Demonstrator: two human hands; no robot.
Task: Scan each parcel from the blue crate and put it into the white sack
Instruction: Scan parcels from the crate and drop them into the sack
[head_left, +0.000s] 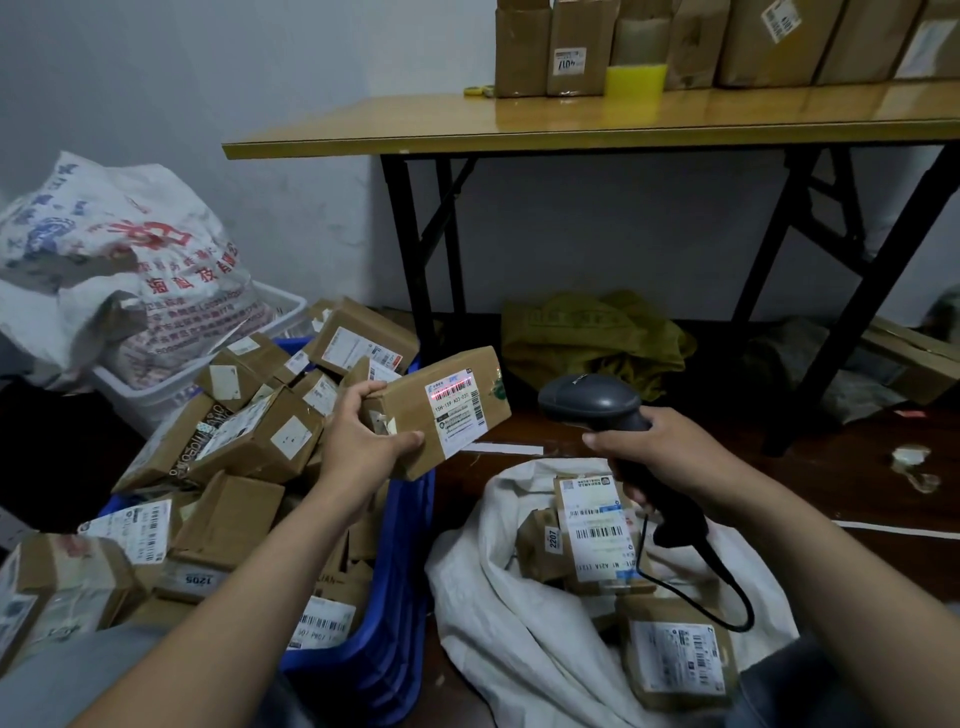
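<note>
My left hand (363, 441) grips one end of a brown cardboard parcel (470, 382), held above the right edge of the blue crate (400, 597). A red scan line lies across the barcode on its white label. My right hand (654, 449) holds a dark grey barcode scanner (587, 400) by its handle, its head aimed at the parcel from the right. The blue crate is heaped with several labelled cardboard parcels. Below the scanner the white sack (498, 623) lies open on the floor with several parcels inside.
A wooden folding table (597, 122) with black legs stands ahead, boxes lined along its top. A printed white bag (114, 260) sits in a white tub (156, 395) behind the crate. A yellow-green sack (587, 332) and flat cardboard lie under the table.
</note>
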